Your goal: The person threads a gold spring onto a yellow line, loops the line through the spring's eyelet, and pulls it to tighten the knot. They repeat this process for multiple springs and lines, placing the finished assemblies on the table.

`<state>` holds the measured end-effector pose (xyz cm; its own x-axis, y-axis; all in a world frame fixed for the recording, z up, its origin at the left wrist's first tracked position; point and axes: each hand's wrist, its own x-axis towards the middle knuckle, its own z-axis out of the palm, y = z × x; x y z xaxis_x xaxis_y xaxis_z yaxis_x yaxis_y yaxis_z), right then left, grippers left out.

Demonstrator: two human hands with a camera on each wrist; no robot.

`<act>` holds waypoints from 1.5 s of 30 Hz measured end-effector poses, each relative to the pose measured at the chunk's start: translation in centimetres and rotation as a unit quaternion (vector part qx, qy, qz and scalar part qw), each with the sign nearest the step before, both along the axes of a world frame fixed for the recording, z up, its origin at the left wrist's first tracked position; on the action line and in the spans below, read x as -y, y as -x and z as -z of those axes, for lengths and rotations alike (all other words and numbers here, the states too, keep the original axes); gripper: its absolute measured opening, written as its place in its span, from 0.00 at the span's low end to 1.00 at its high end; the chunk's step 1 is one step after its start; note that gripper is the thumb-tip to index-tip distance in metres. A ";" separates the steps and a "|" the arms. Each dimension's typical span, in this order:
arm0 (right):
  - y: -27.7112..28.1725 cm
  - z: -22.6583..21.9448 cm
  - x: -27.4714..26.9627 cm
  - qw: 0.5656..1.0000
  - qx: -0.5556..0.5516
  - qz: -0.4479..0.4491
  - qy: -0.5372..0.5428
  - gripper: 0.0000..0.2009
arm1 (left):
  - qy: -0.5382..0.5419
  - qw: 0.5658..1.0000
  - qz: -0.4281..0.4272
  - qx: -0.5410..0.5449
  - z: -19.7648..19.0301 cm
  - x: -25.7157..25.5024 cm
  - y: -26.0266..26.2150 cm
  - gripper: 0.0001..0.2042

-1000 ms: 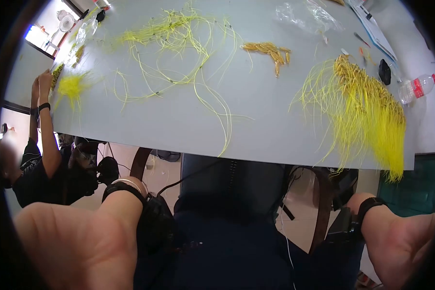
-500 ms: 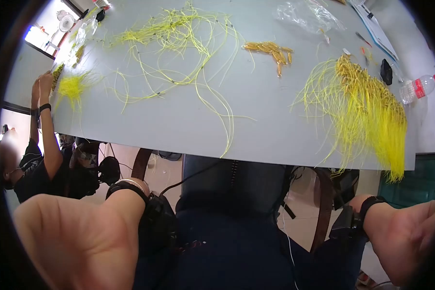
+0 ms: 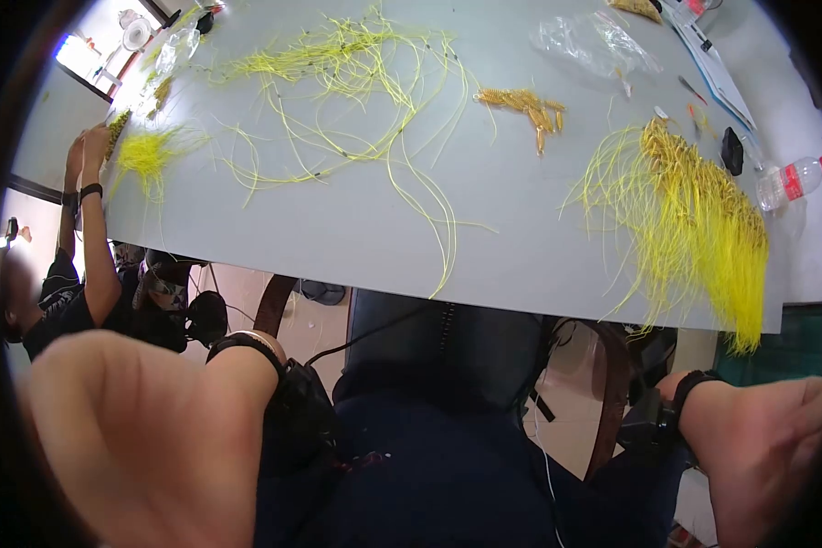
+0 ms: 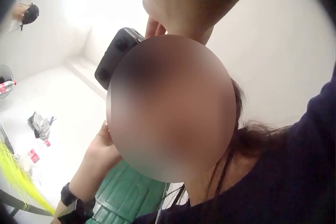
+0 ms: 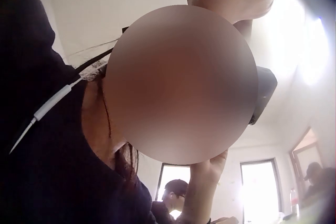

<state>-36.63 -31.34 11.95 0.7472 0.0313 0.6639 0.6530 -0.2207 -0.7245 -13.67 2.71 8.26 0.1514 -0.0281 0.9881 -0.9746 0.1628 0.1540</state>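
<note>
Both hands are raised close to the head. My left hand fills the lower left of the head view, palm side showing and fingers out of frame. My right hand is at the lower right, fingers partly cut off by the edge. In the left wrist view, a black head-worn camera juts out in front of the blurred face, with fingertips beside it. Its side also appears as a dark casing in the right wrist view. I cannot tell whether either hand grips it.
On the grey table lie loose yellow-green strands, small gold coils, a gold-topped yellow fringe bundle, a plastic bag and a bottle. Another person works at the left edge.
The table and its things have shifted slightly right and down in the head view. The left hand appears a little higher. Both hands stay near the head.
</note>
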 end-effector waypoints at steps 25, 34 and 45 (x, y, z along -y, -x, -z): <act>-27.6 8.6 -9.4 0.725 -0.352 0.280 0.522 0.11 | -0.407 0.771 0.120 -0.475 5.7 3.2 -15.2 0.13; -28.1 8.7 -9.6 0.831 -0.274 0.287 0.389 0.08 | -0.337 0.825 0.119 -0.437 6.6 3.0 -15.1 0.09; -31.5 8.7 -13.3 0.942 -0.327 -0.038 0.058 0.08 | -0.289 0.809 0.177 -0.481 7.1 2.8 -15.1 0.06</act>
